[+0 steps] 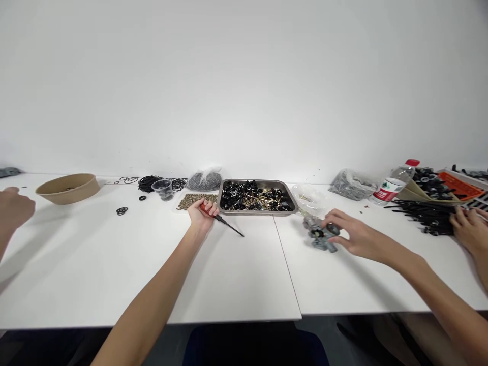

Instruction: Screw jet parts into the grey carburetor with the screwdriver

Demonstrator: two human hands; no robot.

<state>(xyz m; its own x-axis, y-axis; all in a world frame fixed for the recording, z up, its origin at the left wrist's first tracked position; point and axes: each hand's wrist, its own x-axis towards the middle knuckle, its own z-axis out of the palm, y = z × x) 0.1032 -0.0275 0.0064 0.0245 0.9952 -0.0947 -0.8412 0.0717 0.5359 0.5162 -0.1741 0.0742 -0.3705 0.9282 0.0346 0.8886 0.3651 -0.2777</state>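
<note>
My left hand (203,214) is wrapped round the red handle of a screwdriver (231,226), whose dark shaft points right and down above the white table. In my right hand (348,235) is a grey metal carburetor (319,235), gripped between thumb and fingers at its right side and slightly blurred. Behind my hands stands a metal tray (257,212) of black and brass parts. Small brass pieces (192,201) lie in a shallow holder just beyond my left hand. Past the carburetor is a clear plastic bag (308,199) with a few small parts.
Along the wall are a tan bowl (70,189), black rubber rings (122,210), a clear cup (163,189), bagged parts (206,180), another bag (351,185) and a water bottle (394,184). Co-workers' hands show at far left (15,211) and at right, on black tubes (423,213).
</note>
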